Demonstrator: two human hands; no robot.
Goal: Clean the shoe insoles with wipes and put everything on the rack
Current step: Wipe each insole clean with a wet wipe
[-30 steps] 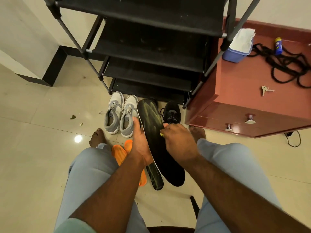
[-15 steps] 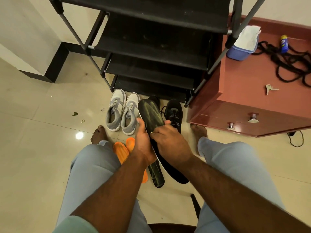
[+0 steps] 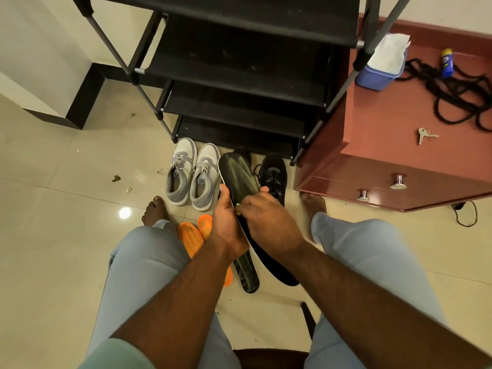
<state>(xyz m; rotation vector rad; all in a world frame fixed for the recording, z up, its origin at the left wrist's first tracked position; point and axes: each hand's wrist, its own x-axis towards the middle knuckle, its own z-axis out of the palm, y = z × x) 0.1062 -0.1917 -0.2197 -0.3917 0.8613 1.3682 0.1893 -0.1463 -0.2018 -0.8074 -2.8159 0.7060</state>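
Black insole (image 3: 239, 171); both hands gripping.

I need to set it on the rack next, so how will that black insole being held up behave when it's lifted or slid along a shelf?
The black insole looks thin, so probably light. It stands out past the left hand without drooping, so likely springy, not floppy. Flat, so it shouldn't roll.

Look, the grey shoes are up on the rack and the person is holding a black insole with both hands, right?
Not quite. In the head view the grey shoes stand on the floor in front of the rack, not on it. The rest holds: the left hand and the right hand both hold the black insole.
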